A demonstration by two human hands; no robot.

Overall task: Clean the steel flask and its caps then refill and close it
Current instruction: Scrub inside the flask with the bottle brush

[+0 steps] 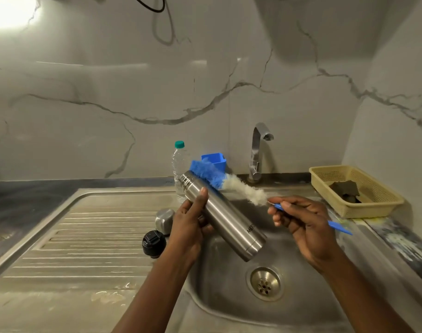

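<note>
1. Flask point(223, 218) tilted over sink point(229, 296), open mouth up-left, left hand point(190, 227) wrapped round its middle.
2. Right hand point(299, 222) pinches brush point(214, 176) handle; bristles outside, behind the mouth.
3. Step: inside scrub, likely. Next: line bristles with mouth, push in.

The ribbed drainboard point(84, 236) lies open left of the black cap point(154, 243) and steel cap point(165, 218).

Kitchen — steel sink point(104, 236), tap point(258, 152), marble wall point(157, 92).

The steel bench point(84, 236) carries a black cap point(154, 243) and a steel cap point(165, 219) just left of the left grip point(193, 227); a yellow basket point(371, 209) stands beyond the right grip point(299, 222).
</note>
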